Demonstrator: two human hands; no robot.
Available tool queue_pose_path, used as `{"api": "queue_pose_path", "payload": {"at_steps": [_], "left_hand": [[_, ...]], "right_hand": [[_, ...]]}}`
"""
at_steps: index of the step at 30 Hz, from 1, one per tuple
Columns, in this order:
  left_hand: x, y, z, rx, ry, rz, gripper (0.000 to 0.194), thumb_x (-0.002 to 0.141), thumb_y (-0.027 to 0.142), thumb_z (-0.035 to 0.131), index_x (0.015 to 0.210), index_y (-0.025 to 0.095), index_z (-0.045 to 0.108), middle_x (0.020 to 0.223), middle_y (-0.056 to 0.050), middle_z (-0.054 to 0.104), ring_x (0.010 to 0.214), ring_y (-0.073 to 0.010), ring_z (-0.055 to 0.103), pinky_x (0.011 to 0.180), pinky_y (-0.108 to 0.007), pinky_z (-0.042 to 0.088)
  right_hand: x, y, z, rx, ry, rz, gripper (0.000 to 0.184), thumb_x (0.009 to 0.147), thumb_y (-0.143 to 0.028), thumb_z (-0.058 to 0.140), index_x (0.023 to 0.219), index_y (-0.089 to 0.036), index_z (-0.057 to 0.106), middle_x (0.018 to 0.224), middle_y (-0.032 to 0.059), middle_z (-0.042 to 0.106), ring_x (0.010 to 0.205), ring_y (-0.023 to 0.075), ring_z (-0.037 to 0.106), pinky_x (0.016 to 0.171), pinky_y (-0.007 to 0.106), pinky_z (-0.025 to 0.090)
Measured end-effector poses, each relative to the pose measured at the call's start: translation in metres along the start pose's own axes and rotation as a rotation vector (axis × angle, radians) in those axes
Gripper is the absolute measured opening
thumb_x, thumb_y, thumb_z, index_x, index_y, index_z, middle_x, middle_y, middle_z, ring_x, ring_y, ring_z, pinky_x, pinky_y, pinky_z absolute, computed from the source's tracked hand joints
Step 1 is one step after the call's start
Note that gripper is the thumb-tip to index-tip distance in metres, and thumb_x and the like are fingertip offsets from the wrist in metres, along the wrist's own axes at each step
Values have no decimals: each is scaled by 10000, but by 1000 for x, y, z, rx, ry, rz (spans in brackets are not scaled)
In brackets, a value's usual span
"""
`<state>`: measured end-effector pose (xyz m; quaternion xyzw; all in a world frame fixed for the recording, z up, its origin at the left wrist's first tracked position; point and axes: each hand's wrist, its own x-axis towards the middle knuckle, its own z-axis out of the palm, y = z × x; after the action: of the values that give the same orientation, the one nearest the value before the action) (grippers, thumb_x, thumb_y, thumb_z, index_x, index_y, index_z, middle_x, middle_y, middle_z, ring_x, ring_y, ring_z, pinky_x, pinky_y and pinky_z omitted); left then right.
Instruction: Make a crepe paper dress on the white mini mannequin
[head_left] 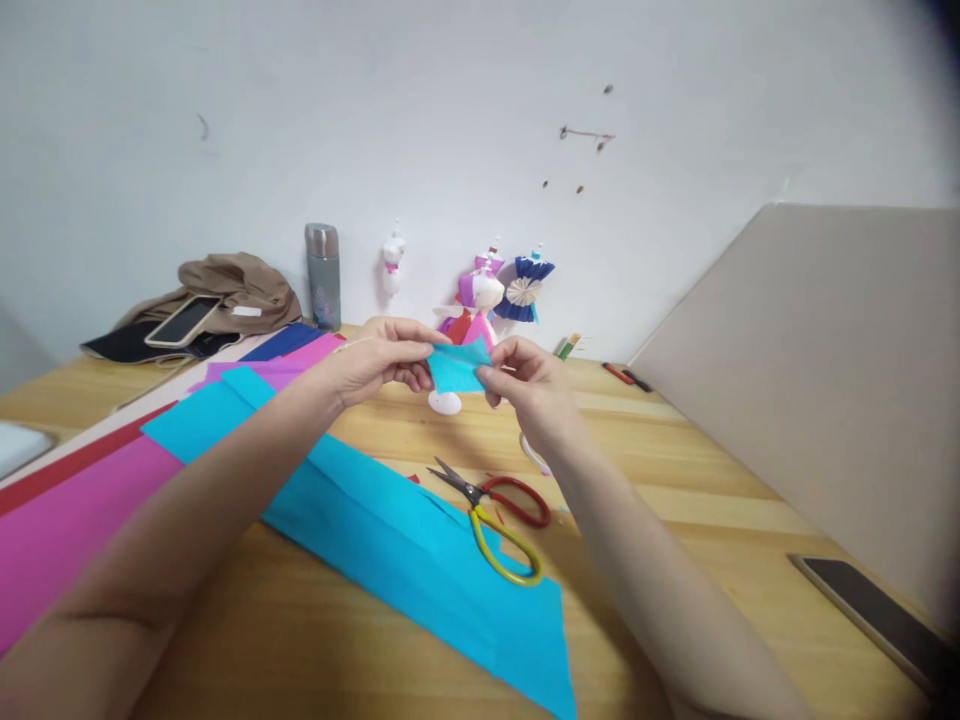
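**Left hand and right hand share a small turquoise crepe-paper piece**

Both hands are nearly closed, fingertips pinching opposite ends above the pale wooden table. From here, this looks like smoothing or shaping; the next move seems to call for light, even tension. Below, red-and-yellow-handled metal scissors partly overlap a long turquoise crepe-paper sheet.

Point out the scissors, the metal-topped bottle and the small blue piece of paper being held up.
Scissors [472, 494]: head view, on the pivot.
Bottle [324, 285]: head view, on its grey body.
Small blue paper piece [459, 370]: head view, mid-sheet.
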<state>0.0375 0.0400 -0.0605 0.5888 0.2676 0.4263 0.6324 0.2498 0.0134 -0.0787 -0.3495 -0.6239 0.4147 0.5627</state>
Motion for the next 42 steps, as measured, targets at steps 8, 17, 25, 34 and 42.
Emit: {"api": "queue_pose_path", "payload": {"at_steps": [8,17,25,34,42], "left_hand": [[-2,4,-1,-142,-13,-41,278,669,38,759,940,89,732,788,-91,785,644,-154,731,606,-218,577],[-2,4,15,-177,136,-138,112,924,67,590,904,74,700,800,-106,779,615,-119,714,601,-196,563],[-6,3,19,-56,49,-97,179,848,248,742,923,96,682,659,-39,707,473,-87,603,454,-176,444],[-5,-6,32,219,126,19,239,791,267,722,615,108,693,569,-27,648,464,-59,522,466,-175,402],[-5,0,30,215,170,25,256,775,244,702,558,111,684,492,-27,614,429,-74,518,444,-192,378]], "right_hand": [[-4,-4,1,-22,-128,-30,184,792,-333,705,852,-203,589,720,-11,692,484,105,586,521,277,481],[-4,1,3,-340,-80,-217,317,697,-271,776,967,-222,617,889,5,677,770,173,645,678,322,519],[-3,0,5,-64,145,-26,228,735,-361,745,695,-208,581,599,-20,617,522,115,558,547,272,455],[-6,1,14,130,-18,109,276,659,-396,827,700,-180,659,611,-6,666,503,97,580,522,241,471],[-6,0,15,148,-73,169,367,614,-458,873,666,-177,642,548,-16,645,433,76,522,454,220,427]]}}
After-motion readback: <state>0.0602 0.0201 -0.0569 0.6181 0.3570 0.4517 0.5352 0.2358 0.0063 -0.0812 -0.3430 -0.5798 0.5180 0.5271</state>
